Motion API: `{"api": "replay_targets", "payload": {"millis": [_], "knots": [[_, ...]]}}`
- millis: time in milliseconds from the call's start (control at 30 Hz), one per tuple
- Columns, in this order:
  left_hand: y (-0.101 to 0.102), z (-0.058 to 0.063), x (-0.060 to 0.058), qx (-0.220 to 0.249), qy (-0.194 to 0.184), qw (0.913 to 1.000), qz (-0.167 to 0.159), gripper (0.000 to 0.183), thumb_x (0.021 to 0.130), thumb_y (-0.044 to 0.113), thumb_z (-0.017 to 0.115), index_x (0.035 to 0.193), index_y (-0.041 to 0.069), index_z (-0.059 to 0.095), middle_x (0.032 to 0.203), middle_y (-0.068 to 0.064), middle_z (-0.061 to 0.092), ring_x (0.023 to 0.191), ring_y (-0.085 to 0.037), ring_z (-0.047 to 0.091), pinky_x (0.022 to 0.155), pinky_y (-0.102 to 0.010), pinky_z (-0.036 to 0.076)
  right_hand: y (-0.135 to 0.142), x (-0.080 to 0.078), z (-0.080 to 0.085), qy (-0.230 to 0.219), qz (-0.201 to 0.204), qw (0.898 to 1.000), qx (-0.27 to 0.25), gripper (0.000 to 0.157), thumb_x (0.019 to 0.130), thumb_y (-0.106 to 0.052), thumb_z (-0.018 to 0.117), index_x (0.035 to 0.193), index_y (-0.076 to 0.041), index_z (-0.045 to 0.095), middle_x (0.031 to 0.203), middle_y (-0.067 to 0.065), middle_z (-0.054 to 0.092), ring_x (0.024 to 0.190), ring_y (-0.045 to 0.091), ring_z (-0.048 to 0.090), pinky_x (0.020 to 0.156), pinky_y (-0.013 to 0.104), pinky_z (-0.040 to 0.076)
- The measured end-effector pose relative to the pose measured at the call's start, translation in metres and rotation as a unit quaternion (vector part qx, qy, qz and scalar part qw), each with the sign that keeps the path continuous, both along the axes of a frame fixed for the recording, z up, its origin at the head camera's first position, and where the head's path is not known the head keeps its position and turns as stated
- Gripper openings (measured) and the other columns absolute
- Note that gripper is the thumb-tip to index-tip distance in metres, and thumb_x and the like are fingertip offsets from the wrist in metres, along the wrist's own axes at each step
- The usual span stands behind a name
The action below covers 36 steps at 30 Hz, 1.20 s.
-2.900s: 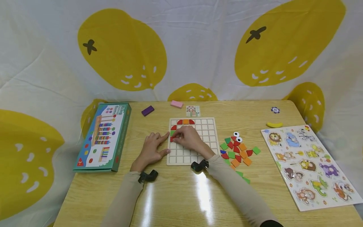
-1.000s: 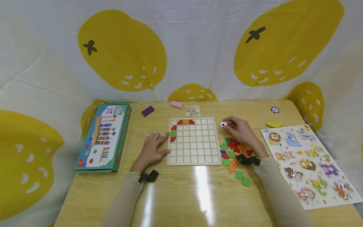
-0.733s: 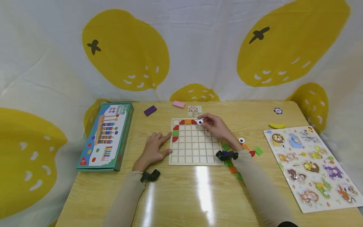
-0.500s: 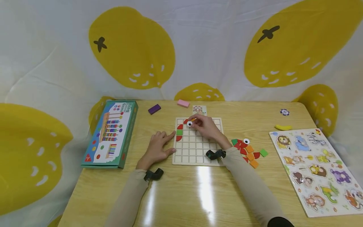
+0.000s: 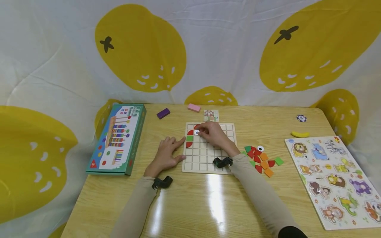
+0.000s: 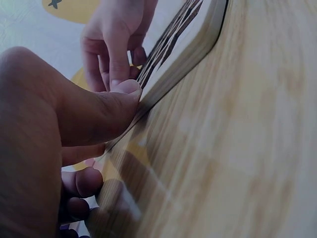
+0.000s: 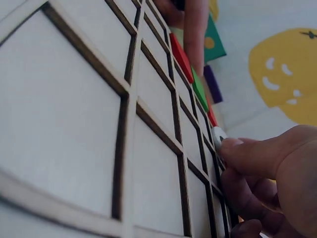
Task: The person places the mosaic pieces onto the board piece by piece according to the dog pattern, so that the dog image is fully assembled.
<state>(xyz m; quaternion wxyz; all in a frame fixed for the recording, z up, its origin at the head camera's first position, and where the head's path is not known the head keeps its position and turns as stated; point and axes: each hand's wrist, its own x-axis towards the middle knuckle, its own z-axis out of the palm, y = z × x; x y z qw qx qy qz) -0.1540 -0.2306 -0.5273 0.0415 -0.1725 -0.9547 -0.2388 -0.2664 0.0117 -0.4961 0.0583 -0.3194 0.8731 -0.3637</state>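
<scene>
While right hand (image 5: 213, 135) pinches one eye disc (image 5: 196, 132) | left hand (image 5: 165, 153) spread — touching one grid board (image 5: 203, 159)

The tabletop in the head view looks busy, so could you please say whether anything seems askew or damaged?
Nothing looks spilled or visibly damaged. Only the loose tiles stand out mildly: they lie jumbled at mixed angles beside the grid board, whereas the green tile on it looks squared with its cell.
</scene>
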Motion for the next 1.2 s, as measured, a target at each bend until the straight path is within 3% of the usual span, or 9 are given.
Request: {"api": "replay_targets", "payload": {"millis": [367,833,933,1033,1200], "knots": [[0.003,0.001,-0.003,-0.003,-0.004,1.0,0.0,0.074,0.084,0.052,0.067,0.149,0.023,0.046,0.089,0.0,0.044,0.08,-0.018,0.033,0.072,-0.034,0.023,0.002,0.0,-0.002,-0.014,-0.034,0.999,-0.023,0.019,0.087,-0.015,0.075,0.105,-0.008,0.074,0.084,-0.002,0.067,0.069,0.011,0.06,0.062,0.027,0.05],[0.008,0.004,-0.007,-0.003,-0.012,0.9999,-0.002,0.075,0.084,0.05,0.068,0.15,0.024,0.045,0.09,0.0,0.043,0.081,-0.019,0.033,0.073,-0.035,0.023,0.01,0.003,0.004,-0.019,-0.067,0.997,-0.035,0.018,0.086,-0.021,0.078,0.096,-0.007,0.073,0.081,0.0,0.067,0.069,0.012,0.06,0.062,0.027,0.05],[0.008,0.002,-0.005,-0.003,-0.013,0.9999,-0.001,0.075,0.084,0.051,0.068,0.15,0.024,0.045,0.089,0.0,0.042,0.081,-0.018,0.033,0.074,-0.034,0.023,0.035,0.005,0.01,-0.023,-0.074,0.995,-0.058,0.019,0.087,-0.025,0.077,0.097,-0.009,0.073,0.081,-0.001,0.067,0.069,0.013,0.061,0.063,0.026,0.051],[0.007,0.001,-0.003,-0.002,-0.017,0.9998,0.004,0.075,0.084,0.052,0.068,0.15,0.024,0.045,0.089,0.0,0.042,0.081,-0.019,0.033,0.074,-0.034,0.023,0.081,0.009,0.023,-0.022,-0.089,0.995,-0.049,0.022,0.088,-0.027,0.076,0.1,-0.009,0.073,0.083,0.001,0.068,0.071,0.015,0.061,0.063,0.027,0.051],[0.002,0.001,0.001,-0.001,-0.026,0.9995,0.016,0.076,0.082,0.05,0.07,0.15,0.025,0.044,0.09,0.0,0.042,0.083,-0.018,0.033,0.074,-0.035,0.023,0.173,0.026,0.037,-0.029,-0.115,0.991,0.059,0.026,0.089,-0.024,0.075,0.106,-0.005,0.072,0.087,0.005,0.069,0.075,0.018,0.061,0.066,0.03,0.049]]}}
